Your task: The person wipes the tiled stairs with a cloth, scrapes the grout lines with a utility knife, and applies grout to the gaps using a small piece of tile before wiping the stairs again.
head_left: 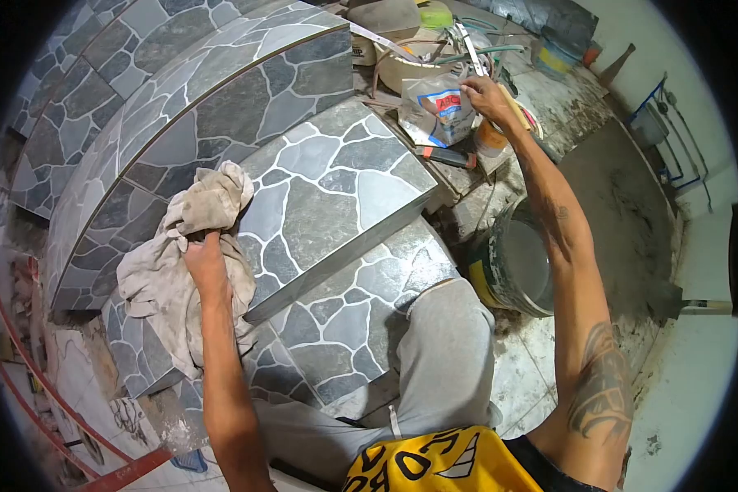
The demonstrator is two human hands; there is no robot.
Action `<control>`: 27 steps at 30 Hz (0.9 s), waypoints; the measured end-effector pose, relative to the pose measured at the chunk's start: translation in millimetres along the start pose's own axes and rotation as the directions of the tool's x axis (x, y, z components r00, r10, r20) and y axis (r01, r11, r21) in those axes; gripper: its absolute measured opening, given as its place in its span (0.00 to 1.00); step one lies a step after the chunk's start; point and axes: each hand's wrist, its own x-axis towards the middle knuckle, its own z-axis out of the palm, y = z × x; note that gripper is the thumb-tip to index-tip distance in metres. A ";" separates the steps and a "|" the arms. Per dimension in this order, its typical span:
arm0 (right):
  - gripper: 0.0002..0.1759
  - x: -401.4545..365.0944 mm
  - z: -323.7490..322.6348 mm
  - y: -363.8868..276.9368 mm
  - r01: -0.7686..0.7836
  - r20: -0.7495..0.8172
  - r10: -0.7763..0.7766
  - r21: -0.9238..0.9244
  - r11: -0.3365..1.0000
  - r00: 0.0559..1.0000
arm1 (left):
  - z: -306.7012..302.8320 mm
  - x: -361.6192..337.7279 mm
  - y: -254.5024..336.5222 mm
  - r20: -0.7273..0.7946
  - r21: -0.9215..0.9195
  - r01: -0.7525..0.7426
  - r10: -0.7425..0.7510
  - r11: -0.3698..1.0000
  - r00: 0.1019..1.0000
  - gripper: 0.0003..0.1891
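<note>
My left hand [204, 256] is closed on a crumpled, dirty beige cloth [213, 205], its fingertips hidden in the folds. The cloth lies over the left part of a step [320, 197] covered in grey stone-pattern tile with white joints. Out at the far right, my right hand [488, 100] pinches the upper edge of a plastic bag [436, 119] with a red and blue label. The bag looks partly filled with pale material. Just below it lies a tool with a black and orange handle [448, 156].
A bucket of grey water [523, 261] stands right of my knee. Behind the bag is a cream tub [410, 70] with hoses and tools. A taller tiled curved step [238, 107] rises at the left. A red metal frame [49, 385] is at lower left.
</note>
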 end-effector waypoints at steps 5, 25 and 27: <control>0.13 5.1 3.7 4.9 -0.070 0.144 0.023 0.334 0.940 0.989 | -5.0 5.2 -11.9 0.020 -0.023 -0.016 0.017 1.000 1.000 0.24; 0.13 1.9 -13.3 16.9 0.041 -0.016 -0.041 0.009 0.999 0.999 | -2.5 3.9 -7.4 0.058 -0.016 -0.041 0.042 0.999 0.997 0.26; 0.08 -2.1 -0.7 21.3 0.145 -0.261 -0.188 -0.176 0.974 0.947 | -4.1 5.7 -8.0 0.055 0.022 -0.048 0.047 0.999 0.997 0.26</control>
